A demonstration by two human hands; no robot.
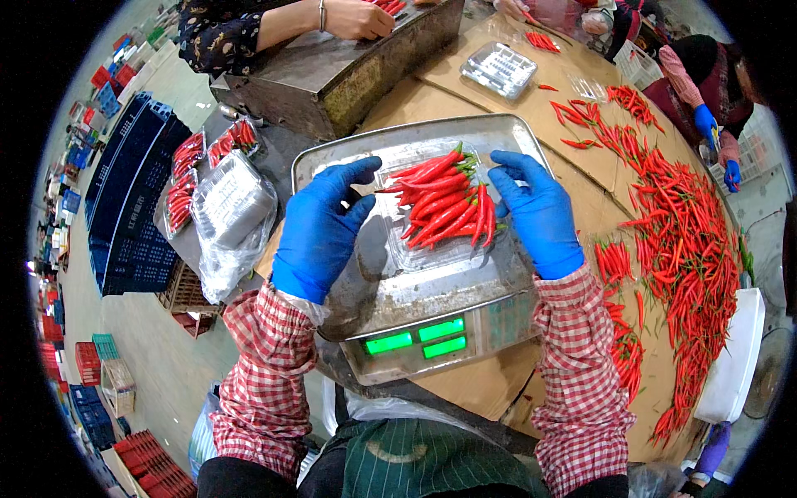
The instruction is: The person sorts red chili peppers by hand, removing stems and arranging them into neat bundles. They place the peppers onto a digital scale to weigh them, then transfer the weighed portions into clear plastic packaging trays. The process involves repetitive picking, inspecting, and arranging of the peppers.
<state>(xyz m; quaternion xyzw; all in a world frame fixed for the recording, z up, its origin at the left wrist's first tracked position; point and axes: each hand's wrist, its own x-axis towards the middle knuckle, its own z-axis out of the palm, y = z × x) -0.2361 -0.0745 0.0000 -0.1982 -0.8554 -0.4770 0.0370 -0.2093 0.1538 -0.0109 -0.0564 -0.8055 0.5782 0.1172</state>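
Observation:
Red chili peppers with green stems lie in a clear plastic tray on the metal pan of a digital scale. Below the pan, the scale's display glows green. My left hand, in a blue glove, is raised at the left side of the peppers, fingers curved and apart. At their right side my right hand, gloved in blue too, has its fingers curved and apart. Neither hand holds anything. The undersides of the fingers are partly hidden.
A long heap of chilies covers the right of the cardboard-topped table. Stacked clear trays and packed chilies lie at left, near dark blue crates. Across the table, a person's hand rests by a metal stand.

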